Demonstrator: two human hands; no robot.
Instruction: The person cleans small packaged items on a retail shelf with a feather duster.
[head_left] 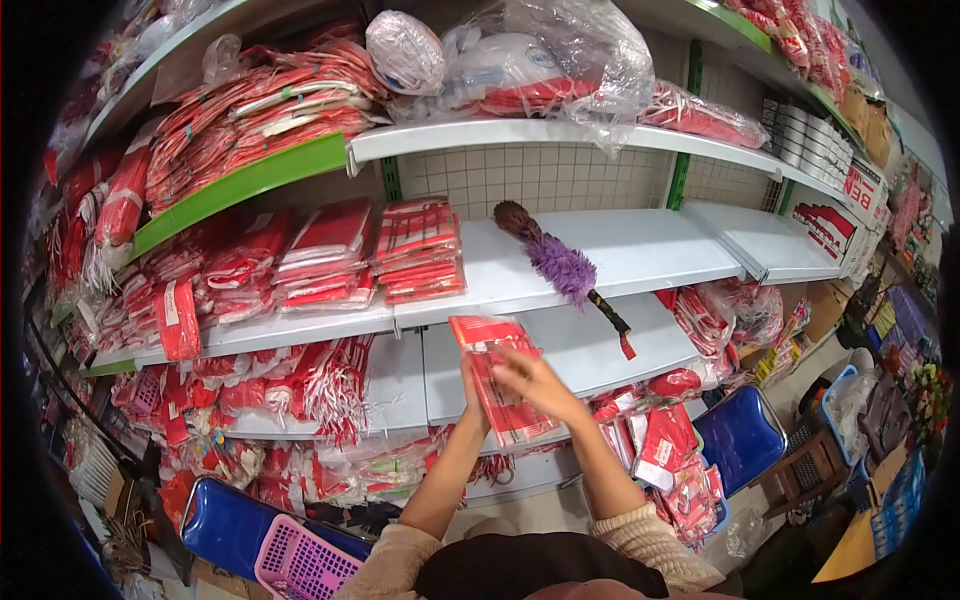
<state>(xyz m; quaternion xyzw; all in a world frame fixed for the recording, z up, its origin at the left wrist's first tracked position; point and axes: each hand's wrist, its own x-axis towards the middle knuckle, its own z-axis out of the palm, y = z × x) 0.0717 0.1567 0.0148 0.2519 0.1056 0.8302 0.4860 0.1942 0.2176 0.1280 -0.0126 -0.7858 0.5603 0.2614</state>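
A red packet in clear plastic (510, 410), folded cloth by its look, is held up in front of the shelves. My left hand (474, 392) grips its left edge, the fingers partly hidden behind it. Over the front of the packet lies my right hand (535, 384), slightly blurred, with its fingers spread against the plastic. Beyond the packet, a purple feather duster (560, 265) rests across the middle shelf (640, 245). To its left stands a neat stack of red wrapped packets (420, 250).
More red packets (325, 255) fill the left of the middle shelf. Bagged goods (550, 60) crowd the upper shelf. Below are a pink plastic basket (300, 560), a blue chair at left (215, 515) and another blue seat (742, 440) at right. A white carton (850, 220) stands far right.
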